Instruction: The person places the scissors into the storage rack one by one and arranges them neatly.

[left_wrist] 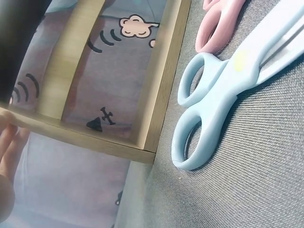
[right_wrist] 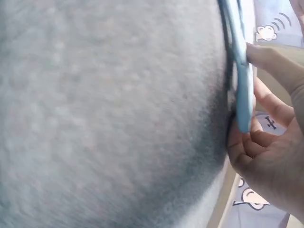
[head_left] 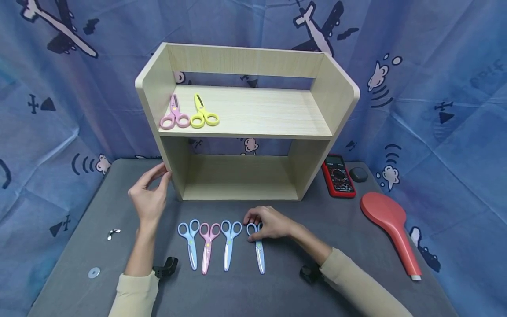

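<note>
My left hand (head_left: 149, 193) is at the left side of a two-tier wooden shelf (head_left: 241, 178), thumb and bent fingers gripping the front edge of the side panel. My right hand (head_left: 271, 222) pinches the handle loops of the rightmost blue scissors (head_left: 259, 255). In the right wrist view, thumb and fingers lie about the blue handle (right_wrist: 244, 95), close to the tabletop. To its left lie blue scissors (head_left: 228, 242), pink scissors (head_left: 207, 246) and another blue pair (head_left: 191, 242), blades toward me. The upper tier bears pink scissors (head_left: 174, 115) and yellow scissors (head_left: 203, 115).
A red multimeter (head_left: 339, 177) and a dark mouse-like object (head_left: 358, 175) lie right of the shelf. Nearer is a red paddle-shaped object (head_left: 390, 224). A small metal piece (head_left: 113, 234) and a round disc (head_left: 93, 273) lie on the grey table (head_left: 222, 299) at left.
</note>
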Motion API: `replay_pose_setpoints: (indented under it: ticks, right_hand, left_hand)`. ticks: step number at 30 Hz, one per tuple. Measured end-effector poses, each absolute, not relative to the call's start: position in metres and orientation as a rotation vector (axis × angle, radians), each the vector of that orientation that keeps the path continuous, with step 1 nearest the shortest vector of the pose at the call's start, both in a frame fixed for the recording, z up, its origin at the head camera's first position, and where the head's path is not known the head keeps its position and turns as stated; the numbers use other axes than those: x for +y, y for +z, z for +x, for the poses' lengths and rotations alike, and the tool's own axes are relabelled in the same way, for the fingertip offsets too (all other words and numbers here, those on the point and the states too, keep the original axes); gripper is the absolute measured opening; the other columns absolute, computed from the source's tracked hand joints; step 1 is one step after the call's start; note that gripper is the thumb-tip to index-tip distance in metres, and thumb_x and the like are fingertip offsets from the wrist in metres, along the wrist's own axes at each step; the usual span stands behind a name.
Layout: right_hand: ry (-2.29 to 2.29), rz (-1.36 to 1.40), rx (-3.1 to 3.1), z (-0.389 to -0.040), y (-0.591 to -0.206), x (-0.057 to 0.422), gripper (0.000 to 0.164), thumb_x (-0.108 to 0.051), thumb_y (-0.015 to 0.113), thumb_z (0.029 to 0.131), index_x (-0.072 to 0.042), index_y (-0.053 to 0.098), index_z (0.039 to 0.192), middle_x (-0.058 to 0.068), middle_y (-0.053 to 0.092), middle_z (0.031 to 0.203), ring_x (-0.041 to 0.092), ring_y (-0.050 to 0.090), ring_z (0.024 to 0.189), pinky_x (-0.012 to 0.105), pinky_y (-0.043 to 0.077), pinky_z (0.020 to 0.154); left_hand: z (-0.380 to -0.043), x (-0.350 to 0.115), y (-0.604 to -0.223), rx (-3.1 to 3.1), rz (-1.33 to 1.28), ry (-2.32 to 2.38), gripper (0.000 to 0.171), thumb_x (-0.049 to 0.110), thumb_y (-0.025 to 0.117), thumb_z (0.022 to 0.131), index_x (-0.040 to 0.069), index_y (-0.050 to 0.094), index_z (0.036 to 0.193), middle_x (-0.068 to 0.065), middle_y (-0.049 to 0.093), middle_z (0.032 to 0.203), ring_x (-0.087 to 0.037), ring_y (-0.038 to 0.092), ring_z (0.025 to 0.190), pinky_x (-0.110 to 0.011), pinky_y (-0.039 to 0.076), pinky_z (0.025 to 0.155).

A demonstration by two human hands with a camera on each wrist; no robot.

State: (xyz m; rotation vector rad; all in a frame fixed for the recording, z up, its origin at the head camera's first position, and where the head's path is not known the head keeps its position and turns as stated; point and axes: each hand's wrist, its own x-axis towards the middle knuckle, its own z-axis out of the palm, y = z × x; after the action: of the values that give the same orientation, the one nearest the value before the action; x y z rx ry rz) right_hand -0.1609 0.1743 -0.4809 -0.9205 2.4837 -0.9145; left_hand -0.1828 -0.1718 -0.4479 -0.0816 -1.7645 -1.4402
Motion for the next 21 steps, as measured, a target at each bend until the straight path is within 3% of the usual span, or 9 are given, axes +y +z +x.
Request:
replay_pose_setpoints:
  ticks: [7, 16, 21]
  right_hand:
    - [-0.893, -0.966, 2.455, -0.163, -0.479, 0.181, 0.036, -0.011, 0.089, 0.086, -0.006, 0.077, 0.12, 0.006, 0.077, 0.111, 0.011, 0.066, 0.098, 0.026, 0.061, 0.089]
    - [-1.042, -0.84, 2.291, -0.165, -0.472, 0.193, 0.035, -0.009, 0.092, 0.085, -0.003, 0.079, 0.117, 0.009, 0.08, 0.103, 0.007, 0.068, 0.087, 0.016, 0.058, 0.076]
    - [-1.101, -0.763, 2.159, -0.165, -0.468, 0.2, 0.028, -0.001, 0.085, 0.089, 0.003, 0.078, 0.116, 0.015, 0.082, 0.099, 0.005, 0.073, 0.084, 0.015, 0.06, 0.071]
  left_hand:
    - [-0.183, -0.172, -0.448, -1.764, -0.086, -1.436, 0.026, -0.008, 0.084, 0.089, -0.004, 0.083, 0.115, -0.027, 0.082, 0.106, 0.01, 0.074, 0.093, -0.004, 0.058, 0.08]
    - [-0.185, -0.173, -0.45, -1.763, -0.085, -1.44, 0.027, -0.009, 0.084, 0.089, -0.004, 0.082, 0.115, -0.028, 0.082, 0.106, 0.01, 0.074, 0.093, -0.003, 0.058, 0.079]
    - [-0.184, -0.173, -0.45, -1.757, -0.087, -1.446, 0.027, -0.009, 0.084, 0.088, -0.004, 0.082, 0.115, -0.028, 0.082, 0.106, 0.011, 0.074, 0.093, -0.003, 0.058, 0.078]
